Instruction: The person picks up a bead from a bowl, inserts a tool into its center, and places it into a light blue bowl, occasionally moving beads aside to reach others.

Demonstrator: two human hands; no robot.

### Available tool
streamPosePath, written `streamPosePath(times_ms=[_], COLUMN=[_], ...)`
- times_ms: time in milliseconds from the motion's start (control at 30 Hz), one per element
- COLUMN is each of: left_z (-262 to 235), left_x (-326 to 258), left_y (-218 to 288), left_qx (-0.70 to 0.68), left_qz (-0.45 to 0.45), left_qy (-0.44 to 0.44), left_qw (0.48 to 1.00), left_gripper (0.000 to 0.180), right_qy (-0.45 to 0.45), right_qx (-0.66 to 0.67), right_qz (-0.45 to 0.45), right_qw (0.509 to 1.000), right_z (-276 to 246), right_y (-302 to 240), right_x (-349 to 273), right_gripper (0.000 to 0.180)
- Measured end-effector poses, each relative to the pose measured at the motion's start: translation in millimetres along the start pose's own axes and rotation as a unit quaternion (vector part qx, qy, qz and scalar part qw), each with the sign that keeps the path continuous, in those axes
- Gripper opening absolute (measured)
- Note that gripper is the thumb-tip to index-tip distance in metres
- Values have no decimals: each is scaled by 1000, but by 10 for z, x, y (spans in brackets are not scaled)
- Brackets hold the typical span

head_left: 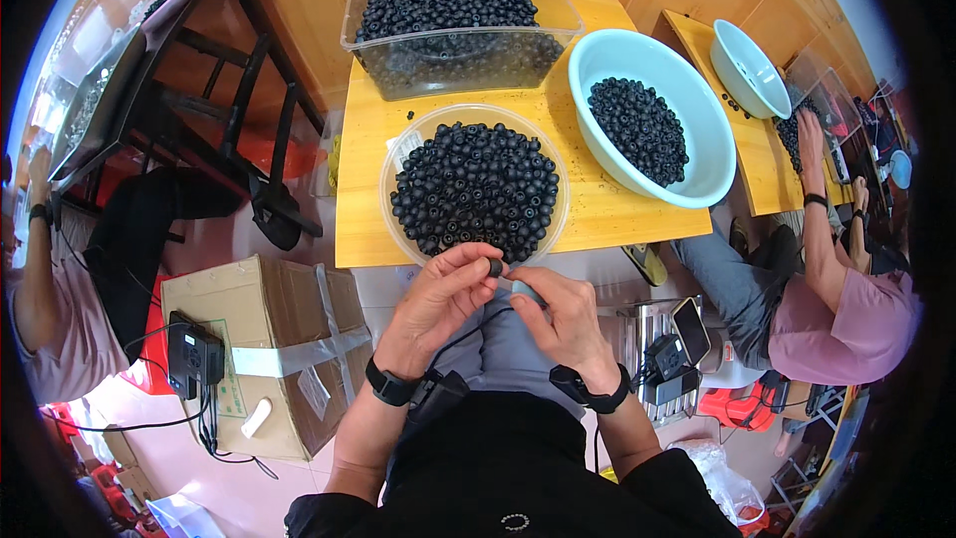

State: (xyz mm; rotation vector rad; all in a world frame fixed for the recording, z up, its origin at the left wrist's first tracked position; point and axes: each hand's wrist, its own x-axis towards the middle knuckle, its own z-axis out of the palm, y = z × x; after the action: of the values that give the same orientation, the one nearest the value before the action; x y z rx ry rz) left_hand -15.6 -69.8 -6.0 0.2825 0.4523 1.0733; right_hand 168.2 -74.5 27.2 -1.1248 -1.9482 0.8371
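My left hand point(435, 301) pinches a small round black part point(495, 267) between thumb and fingertips, just off the near edge of the table. Close beside it, my right hand point(566, 319) is closed round a slim tool with a pale blue-grey handle point(527, 292). The tool's tip points toward the black part, but its working end is too small to make out. Directly beyond both hands is a round clear tub point(562, 201) heaped with similar black parts point(473, 184), several showing a hole.
A clear rectangular box point(448, 72) of black parts stands at the back of the yellow table point(360, 229). Right of the tub is a light blue basin point(709, 164) with more parts. A taped carton point(224, 299) stands at left. Co-workers sit on both sides.
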Motion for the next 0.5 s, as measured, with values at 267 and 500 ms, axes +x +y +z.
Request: streamPosePath(times_ms=[267,500], left_z=[37,32], left_x=[-53,-61], left_y=[-26,-39], left_qx=[-31,-40], left_qz=[-5,-13], left_qy=[-4,4], left_qw=[1000,999], left_gripper=[20,17], right_qy=[-6,-13], right_qx=[-24,-40], right_qz=[-27,-40], right_qw=[999,998], right_z=[0,-2], right_y=[-55,-19], right_x=[58,67], right_gripper=[20,18])
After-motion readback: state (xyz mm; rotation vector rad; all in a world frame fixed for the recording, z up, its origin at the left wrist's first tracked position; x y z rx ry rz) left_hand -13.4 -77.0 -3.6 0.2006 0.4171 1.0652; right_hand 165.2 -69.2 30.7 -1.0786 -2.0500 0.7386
